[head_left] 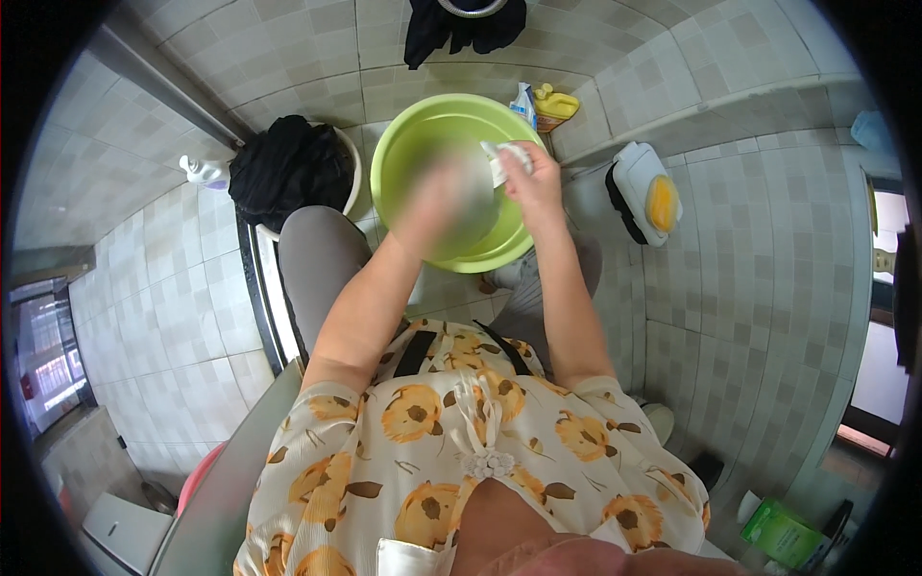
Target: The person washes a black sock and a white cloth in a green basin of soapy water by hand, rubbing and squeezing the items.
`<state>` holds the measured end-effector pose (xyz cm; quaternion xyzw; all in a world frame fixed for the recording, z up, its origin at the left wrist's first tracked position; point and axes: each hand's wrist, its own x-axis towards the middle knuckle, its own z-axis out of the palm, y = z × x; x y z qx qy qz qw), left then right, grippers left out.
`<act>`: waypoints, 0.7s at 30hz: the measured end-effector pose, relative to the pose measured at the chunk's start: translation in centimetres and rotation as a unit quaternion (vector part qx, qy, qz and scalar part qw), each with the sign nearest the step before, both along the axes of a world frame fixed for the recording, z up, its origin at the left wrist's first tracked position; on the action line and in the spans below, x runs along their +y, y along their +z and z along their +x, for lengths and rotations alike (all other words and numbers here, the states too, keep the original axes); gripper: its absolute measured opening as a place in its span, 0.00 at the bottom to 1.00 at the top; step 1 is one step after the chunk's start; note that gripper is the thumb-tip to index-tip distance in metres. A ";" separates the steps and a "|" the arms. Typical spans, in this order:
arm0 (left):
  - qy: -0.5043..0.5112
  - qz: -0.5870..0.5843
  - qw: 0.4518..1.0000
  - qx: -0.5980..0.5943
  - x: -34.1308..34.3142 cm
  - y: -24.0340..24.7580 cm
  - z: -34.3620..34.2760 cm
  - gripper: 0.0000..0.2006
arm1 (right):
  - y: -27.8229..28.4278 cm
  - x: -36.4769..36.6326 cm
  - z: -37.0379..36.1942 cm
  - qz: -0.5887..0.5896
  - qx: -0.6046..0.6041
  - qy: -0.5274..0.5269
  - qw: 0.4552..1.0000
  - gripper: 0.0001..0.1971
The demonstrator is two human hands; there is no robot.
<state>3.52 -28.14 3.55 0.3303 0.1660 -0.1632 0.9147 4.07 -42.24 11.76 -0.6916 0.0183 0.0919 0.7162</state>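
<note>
A large lime-green basin (382, 178) stands on the floor between my knees. Inside its right edge, my right hand (540, 187) is closed round a small white cloth (496, 165), a bunched piece whose exact kind I cannot make out. My left hand (444, 197) is over the middle of the basin, so smeared that its fingers do not show; whether it holds anything is hidden too. What lies in the bottom of the basin is mostly covered by the blur and my hands.
A heap of black clothing (288, 168) fills a pale tub at the left, beside a white bottle (204, 173). Behind the basin are a yellow bottle (555, 108) and a blue-white packet (523, 104). A white box with a yellow item (663, 204) is at the right; dark cloth (461, 36) hangs ahead.
</note>
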 end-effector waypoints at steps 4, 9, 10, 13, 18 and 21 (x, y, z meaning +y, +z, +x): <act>0.072 -0.091 0.988 0.105 1.0 2.2 -0.4 0.11 | 1.9 6.3 -5.3 -0.346 -0.418 0.160 0.824 0.11; -0.012 -0.037 0.994 0.106 -2.7 2.8 -1.5 0.14 | -1.6 3.3 2.7 -0.555 -0.193 -0.021 0.809 0.18; -0.051 -0.013 0.994 0.092 -2.9 3.1 -1.8 0.15 | -1.8 2.5 3.4 -0.549 -0.164 -0.076 0.816 0.19; 0.063 0.030 0.989 0.129 -1.2 1.8 -0.3 0.16 | 0.0 5.6 -1.2 -0.522 -0.211 0.007 0.826 0.18; 0.050 -0.050 0.988 0.138 -2.1 1.5 -0.4 0.16 | -0.5 6.1 -1.4 -0.515 -0.224 0.041 0.826 0.18; 0.002 -0.008 0.990 0.144 -3.1 4.1 -1.4 0.17 | -1.4 3.7 1.2 -0.548 -0.153 -0.042 0.821 0.18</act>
